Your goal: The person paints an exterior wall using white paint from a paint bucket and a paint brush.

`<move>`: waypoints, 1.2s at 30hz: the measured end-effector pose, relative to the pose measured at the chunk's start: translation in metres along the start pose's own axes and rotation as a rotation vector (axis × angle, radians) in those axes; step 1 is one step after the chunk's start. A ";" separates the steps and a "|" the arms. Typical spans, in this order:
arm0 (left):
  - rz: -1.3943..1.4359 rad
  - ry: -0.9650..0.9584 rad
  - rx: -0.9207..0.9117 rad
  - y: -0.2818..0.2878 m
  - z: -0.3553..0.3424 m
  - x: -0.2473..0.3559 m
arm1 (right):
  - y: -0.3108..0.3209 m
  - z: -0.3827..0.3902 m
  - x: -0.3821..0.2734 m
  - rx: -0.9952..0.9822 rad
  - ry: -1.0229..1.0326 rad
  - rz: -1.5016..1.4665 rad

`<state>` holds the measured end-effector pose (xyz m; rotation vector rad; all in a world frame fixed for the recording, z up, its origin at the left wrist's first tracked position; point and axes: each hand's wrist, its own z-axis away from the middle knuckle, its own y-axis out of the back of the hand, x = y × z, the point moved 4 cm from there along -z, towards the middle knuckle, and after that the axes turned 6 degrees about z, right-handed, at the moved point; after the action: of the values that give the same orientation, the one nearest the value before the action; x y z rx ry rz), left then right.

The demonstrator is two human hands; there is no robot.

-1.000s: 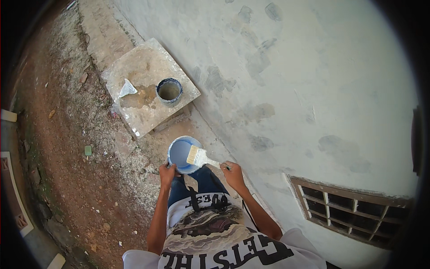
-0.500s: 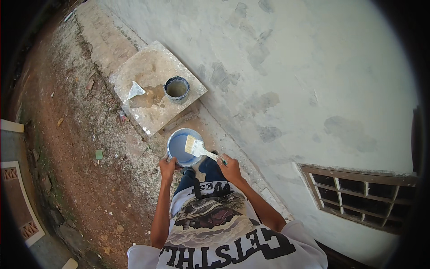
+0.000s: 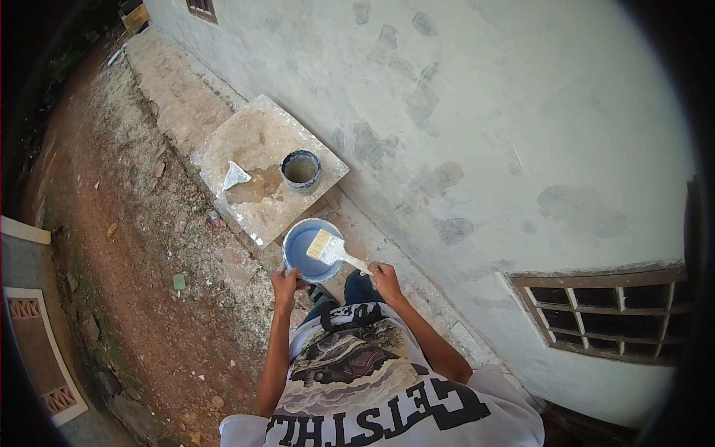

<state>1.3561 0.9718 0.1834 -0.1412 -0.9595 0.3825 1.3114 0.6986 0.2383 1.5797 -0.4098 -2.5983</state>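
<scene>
My left hand [image 3: 286,285] is closed on the near left rim of a round bucket [image 3: 289,240] with bluish liquid inside. In my right hand [image 3: 384,281] is the handle of a wide paintbrush [image 3: 332,252]. Its pale bristles point up and left over the bucket's opening; the white-coated base lies above the bucket's right side. Whether the brush touches the rim I cannot tell. Beyond the bucket, a paint-spotted square board [image 3: 257,138] carries a dark-rimmed pot [image 3: 301,170] and a white crumpled-looking triangular piece [image 3: 236,176] beside a wet brown stain.
A pale wall [image 3: 477,119] with grey patches rises on the right, with a barred window [image 3: 607,309] low in it. Rough reddish dirt ground [image 3: 141,246] spreads to the left, bearing a small green piece [image 3: 179,281]. Another building's window frame [image 3: 46,357] stands at far left.
My view has shifted, so the board and pot appear lower and slightly right. The brush has swung slightly, still over the bucket; both hands keep their hold.
</scene>
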 end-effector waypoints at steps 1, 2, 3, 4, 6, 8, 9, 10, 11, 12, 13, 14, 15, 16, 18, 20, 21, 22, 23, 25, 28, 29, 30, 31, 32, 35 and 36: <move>-0.017 -0.002 -0.014 0.000 0.001 0.004 | -0.002 0.000 0.000 -0.016 -0.054 -0.164; -0.033 -0.004 -0.026 0.000 0.002 0.007 | -0.005 0.002 -0.001 -0.034 -0.108 -0.326; -0.035 -0.005 -0.028 0.001 0.002 0.009 | -0.007 0.000 -0.002 -0.033 -0.107 -0.329; -0.044 -0.012 -0.007 0.002 0.001 0.011 | -0.009 -0.003 -0.005 0.007 -0.066 -0.240; -0.054 -0.023 0.014 0.003 -0.003 0.017 | -0.010 -0.009 -0.007 0.046 -0.023 -0.153; -0.062 -0.009 0.002 0.003 -0.005 0.020 | -0.012 -0.009 -0.007 -0.002 -0.026 -0.172; -0.062 -0.007 0.006 0.003 -0.007 0.022 | -0.014 -0.009 -0.007 -0.005 -0.029 -0.171; -0.061 -0.016 -0.002 0.003 -0.009 0.024 | -0.014 -0.008 -0.007 0.012 -0.051 -0.228; -0.058 -0.026 -0.009 0.001 -0.012 0.026 | -0.015 -0.009 -0.008 0.027 -0.071 -0.282; -0.055 -0.027 -0.003 0.000 -0.015 0.028 | -0.015 -0.013 -0.008 0.021 -0.072 -0.279; -0.057 -0.014 0.006 -0.001 -0.018 0.029 | -0.014 -0.018 -0.009 0.052 -0.043 -0.174; -0.060 0.002 0.013 0.000 -0.023 0.029 | -0.013 -0.023 -0.008 0.084 -0.015 -0.071; -0.056 0.003 0.018 -0.001 -0.027 0.030 | -0.013 -0.030 0.002 0.079 -0.016 -0.067; -0.017 -0.002 0.008 -0.002 -0.033 0.031 | -0.013 -0.038 0.011 0.081 -0.024 -0.088; 0.030 -0.006 0.016 0.000 -0.040 0.032 | -0.017 -0.047 0.010 0.065 -0.037 -0.102; 0.014 -0.019 0.046 0.001 -0.046 0.036 | -0.019 -0.055 0.006 0.097 -0.085 -0.227; 0.019 -0.019 0.059 0.000 -0.050 0.040 | -0.020 -0.062 0.000 0.085 -0.087 -0.222; 0.013 -0.013 0.072 -0.001 -0.055 0.045 | -0.020 -0.071 -0.007 0.068 -0.097 -0.233; 0.007 -0.005 0.087 0.001 -0.059 0.048 | -0.020 -0.079 -0.014 0.051 -0.108 -0.244; -0.001 -0.017 0.122 0.007 -0.074 0.052 | -0.022 -0.096 -0.027 0.045 -0.131 -0.278; -0.010 -0.023 0.157 0.015 -0.098 0.063 | -0.027 -0.126 -0.049 0.057 -0.151 -0.303; -0.011 -0.015 0.156 0.017 -0.108 0.068 | -0.029 -0.138 -0.054 0.065 -0.146 -0.295; -0.006 -0.015 0.167 0.019 -0.117 0.072 | -0.030 -0.151 -0.060 0.071 -0.142 -0.285; -0.016 -0.015 0.183 0.021 -0.125 0.076 | -0.032 -0.165 -0.065 0.060 -0.146 -0.278; -0.029 -0.013 0.198 0.024 -0.133 0.079 | -0.034 -0.181 -0.067 0.049 -0.112 -0.210; 0.028 -0.044 0.193 0.025 -0.152 0.094 | -0.033 -0.242 -0.061 0.065 0.049 0.101; 0.034 -0.034 0.210 0.028 -0.159 0.095 | -0.037 -0.260 -0.071 0.090 0.188 0.338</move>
<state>1.5277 1.0422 0.1582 0.0397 -0.9453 0.5159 1.5766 0.6993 0.1770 1.6009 -0.7164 -2.1895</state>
